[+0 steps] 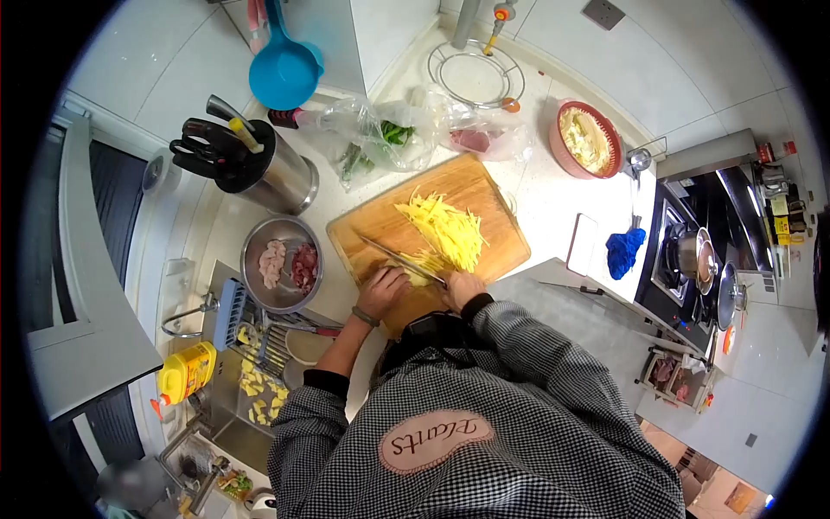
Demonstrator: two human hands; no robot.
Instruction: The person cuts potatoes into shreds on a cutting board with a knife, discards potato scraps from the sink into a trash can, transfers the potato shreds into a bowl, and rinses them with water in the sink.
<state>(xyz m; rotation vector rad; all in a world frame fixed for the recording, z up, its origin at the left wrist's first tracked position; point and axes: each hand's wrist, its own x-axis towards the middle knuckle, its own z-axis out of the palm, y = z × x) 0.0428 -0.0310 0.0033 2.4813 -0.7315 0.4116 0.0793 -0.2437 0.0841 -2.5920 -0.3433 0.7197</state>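
A wooden cutting board (353, 235) lies at an angle on the counter. Thin yellow potato strips (445, 227) are heaped across its middle and right side. My right hand (462, 291) is wrapped round the handle of a kitchen knife (396, 255), whose blade points up and left over the board. Left of the blade, my left hand (384, 289) has its fingers bent and pressed on pale potato slices (417, 278) at the knife's edge. The fingers partly hide the slices.
Left of the board stands a metal bowl (252, 290) of raw meat. Behind it is a knife block (290, 177). Plastic bags (411, 143) lie beyond the board. A red basin (562, 160), phone (582, 244) and stove (661, 285) are rightward. Yellow peelings (258, 381) lie in the sink (229, 406).
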